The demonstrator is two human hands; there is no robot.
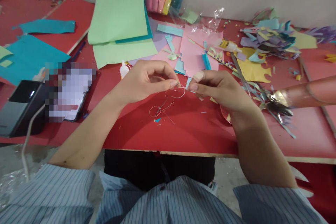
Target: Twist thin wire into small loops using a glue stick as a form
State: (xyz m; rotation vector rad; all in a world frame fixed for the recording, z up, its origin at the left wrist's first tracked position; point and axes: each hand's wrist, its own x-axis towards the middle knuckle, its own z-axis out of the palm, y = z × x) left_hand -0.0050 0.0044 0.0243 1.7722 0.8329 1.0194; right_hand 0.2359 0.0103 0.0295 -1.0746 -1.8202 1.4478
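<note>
Between my two hands a thin wire (pixel 181 95) is bent into a loop above the red table. My left hand (pixel 153 78) pinches one part of it between thumb and forefinger. Fingertips of my right hand (pixel 214 85) are pressed together at the other side of the loop; a bandage-like wrap (pixel 198 76) covers one finger. Below them, another curled piece of wire (pixel 156 111) lies on the table beside a tiny blue paper scrap (pixel 158 120). A white glue bottle (pixel 124 70) stands behind my left wrist, partly hidden.
Green paper sheets (pixel 119 17) and pink paper (pixel 199 47) lie at the back. Coloured clay sticks (pixel 160 0) rest by the wall. Paper strips (pixel 270 38) are heaped at right, near a red cylinder (pixel 312 91). A phone (pixel 69 91) leans at left with a cable (pixel 28 133).
</note>
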